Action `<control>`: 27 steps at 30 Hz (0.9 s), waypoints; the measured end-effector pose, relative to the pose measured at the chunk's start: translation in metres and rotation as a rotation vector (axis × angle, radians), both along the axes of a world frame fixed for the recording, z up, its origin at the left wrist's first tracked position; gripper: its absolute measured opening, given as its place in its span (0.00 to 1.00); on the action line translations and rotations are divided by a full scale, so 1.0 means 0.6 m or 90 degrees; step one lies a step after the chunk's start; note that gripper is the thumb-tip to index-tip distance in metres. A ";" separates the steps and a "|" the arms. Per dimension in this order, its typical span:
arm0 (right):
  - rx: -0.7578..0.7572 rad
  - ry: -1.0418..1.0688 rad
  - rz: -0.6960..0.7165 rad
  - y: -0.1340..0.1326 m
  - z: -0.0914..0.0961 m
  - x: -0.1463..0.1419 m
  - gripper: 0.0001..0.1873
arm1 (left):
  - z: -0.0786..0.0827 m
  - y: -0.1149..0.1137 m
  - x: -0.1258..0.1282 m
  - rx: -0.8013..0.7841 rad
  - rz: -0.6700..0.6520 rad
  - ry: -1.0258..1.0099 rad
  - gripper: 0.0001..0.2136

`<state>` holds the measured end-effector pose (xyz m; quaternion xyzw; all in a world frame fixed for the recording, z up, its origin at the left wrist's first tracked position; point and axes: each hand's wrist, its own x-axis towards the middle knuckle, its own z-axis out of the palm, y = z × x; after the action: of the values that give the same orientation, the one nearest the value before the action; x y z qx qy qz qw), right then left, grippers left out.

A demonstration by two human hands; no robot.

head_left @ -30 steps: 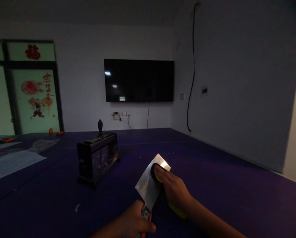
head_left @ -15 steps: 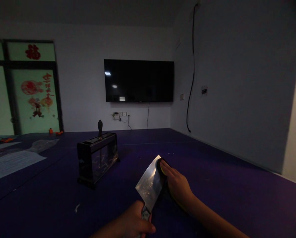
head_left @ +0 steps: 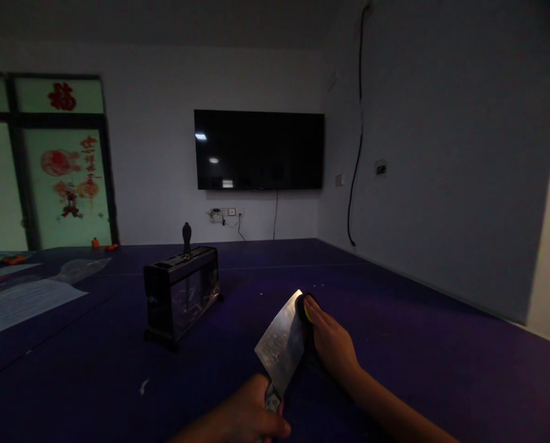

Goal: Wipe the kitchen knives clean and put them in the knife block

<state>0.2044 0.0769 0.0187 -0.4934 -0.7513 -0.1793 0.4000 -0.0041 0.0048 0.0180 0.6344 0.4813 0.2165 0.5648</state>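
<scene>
My left hand (head_left: 251, 409) is closed round the handle of a cleaver (head_left: 279, 344), whose broad shiny blade points up and away to the right. Against the blade's far right edge, my right hand (head_left: 333, 344) presses a dark cloth with a yellow edge (head_left: 308, 312). Its fingers lie together over the cloth, and its thumb is hidden. Left of the cleaver, standing on the dark blue table (head_left: 238, 381), is a black box-like frame with clear sides (head_left: 183, 295), with a dark knob-like handle on top (head_left: 187, 237).
Printed paper (head_left: 30, 301) and a clear plastic bag (head_left: 83, 269) lie at the table's left. Small orange items (head_left: 95, 243) sit near the far left edge. A scrap of white (head_left: 144, 386) lies in front of the box. A television (head_left: 259, 151) hangs on the far wall.
My right hand and the cloth have shifted slightly right at the blade's edge. The cleaver has moved a little to the right with my left hand still round its handle.
</scene>
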 end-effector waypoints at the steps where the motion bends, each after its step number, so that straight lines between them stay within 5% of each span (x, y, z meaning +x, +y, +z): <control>1: 0.001 -0.007 0.003 -0.001 -0.001 0.000 0.29 | 0.001 -0.001 0.000 0.002 0.005 0.000 0.15; 13: 0.051 -0.117 0.109 -0.022 -0.008 -0.022 0.30 | -0.005 0.004 0.000 -0.006 0.005 -0.025 0.15; 21: 0.039 -0.213 0.181 -0.059 0.015 -0.041 0.29 | -0.016 0.009 0.003 0.004 0.012 -0.058 0.15; 27: 0.072 -0.274 0.239 -0.080 0.019 -0.061 0.24 | -0.003 0.007 0.009 0.006 0.015 -0.015 0.10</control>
<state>0.1680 0.0290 0.0298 -0.2731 -0.8860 -0.2442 0.2843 0.0013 0.0090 0.0162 0.6289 0.4811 0.2331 0.5645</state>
